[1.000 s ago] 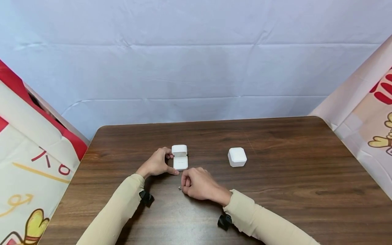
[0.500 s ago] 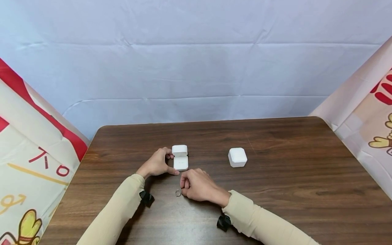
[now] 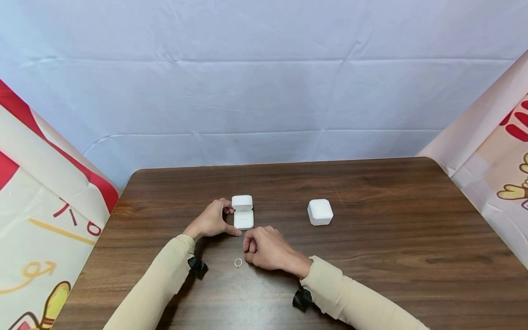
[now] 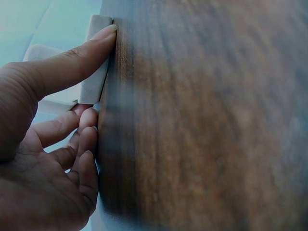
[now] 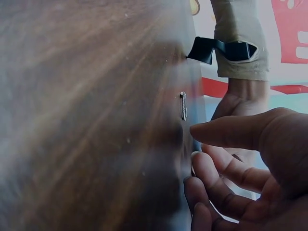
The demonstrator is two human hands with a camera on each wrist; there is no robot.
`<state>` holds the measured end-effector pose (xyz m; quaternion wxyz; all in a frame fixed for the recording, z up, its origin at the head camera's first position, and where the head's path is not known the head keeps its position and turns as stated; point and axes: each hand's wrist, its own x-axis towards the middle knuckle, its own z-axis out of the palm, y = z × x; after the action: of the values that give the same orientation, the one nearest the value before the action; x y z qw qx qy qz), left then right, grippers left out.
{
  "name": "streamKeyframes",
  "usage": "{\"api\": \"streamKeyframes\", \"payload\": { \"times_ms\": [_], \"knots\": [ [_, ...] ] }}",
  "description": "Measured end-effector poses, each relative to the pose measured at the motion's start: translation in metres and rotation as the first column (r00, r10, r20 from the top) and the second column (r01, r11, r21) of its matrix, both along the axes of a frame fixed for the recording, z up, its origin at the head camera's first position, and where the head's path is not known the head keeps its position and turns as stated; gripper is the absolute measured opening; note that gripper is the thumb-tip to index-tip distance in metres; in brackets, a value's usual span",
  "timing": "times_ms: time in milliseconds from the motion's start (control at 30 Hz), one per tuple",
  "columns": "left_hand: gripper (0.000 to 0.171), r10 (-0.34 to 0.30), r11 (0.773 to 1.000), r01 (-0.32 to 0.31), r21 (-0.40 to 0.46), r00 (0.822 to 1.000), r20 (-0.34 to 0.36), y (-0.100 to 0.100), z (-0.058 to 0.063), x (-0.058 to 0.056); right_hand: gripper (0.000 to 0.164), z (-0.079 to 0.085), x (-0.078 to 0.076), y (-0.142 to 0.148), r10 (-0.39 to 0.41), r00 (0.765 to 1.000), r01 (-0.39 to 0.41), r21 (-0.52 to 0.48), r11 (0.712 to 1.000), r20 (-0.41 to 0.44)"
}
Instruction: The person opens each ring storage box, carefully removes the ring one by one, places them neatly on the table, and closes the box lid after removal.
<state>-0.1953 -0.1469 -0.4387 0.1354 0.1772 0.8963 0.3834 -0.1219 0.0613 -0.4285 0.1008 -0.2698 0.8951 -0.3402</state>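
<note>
Box [image 3: 243,220] pinched by partly hidden left hand [image 3: 212,220]; ring [image 3: 238,267], detail unclear, on table [image 3: 379,238] beside loosely curled right hand [image 3: 269,249].

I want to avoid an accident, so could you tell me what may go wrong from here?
The ring lies loose on the table, close to the right hand; a careless touch might push it away.

The left hand grips the open white box; an uneven squeeze could perhaps shift it.
</note>
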Motion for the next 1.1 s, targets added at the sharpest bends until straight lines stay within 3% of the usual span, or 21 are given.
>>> {"api": "streamKeyframes", "payload": {
  "times_ms": [467, 700, 1100],
  "knots": [
    [0.048, 0.004, 1.0, -0.004, 0.008, 1.0, 0.006, 0.0, 0.001, 0.0, 0.011, 0.011, -0.017, 0.011, -0.053, 0.998, 0.05, -0.069, 0.996, -0.042],
    [0.049, -0.003, 1.0, 0.003, 0.012, 1.0, 0.009, 0.0, 0.001, 0.0, 0.014, 0.017, -0.028, 0.017, -0.108, 0.994, 0.108, -0.148, 0.983, 0.005],
    [0.049, -0.002, 1.0, 0.002, 0.002, 1.0, -0.001, 0.001, 0.001, 0.0, 0.016, 0.021, -0.043, 0.023, -0.176, 0.984, 0.176, -0.181, 0.967, 0.017]
  ]
}}
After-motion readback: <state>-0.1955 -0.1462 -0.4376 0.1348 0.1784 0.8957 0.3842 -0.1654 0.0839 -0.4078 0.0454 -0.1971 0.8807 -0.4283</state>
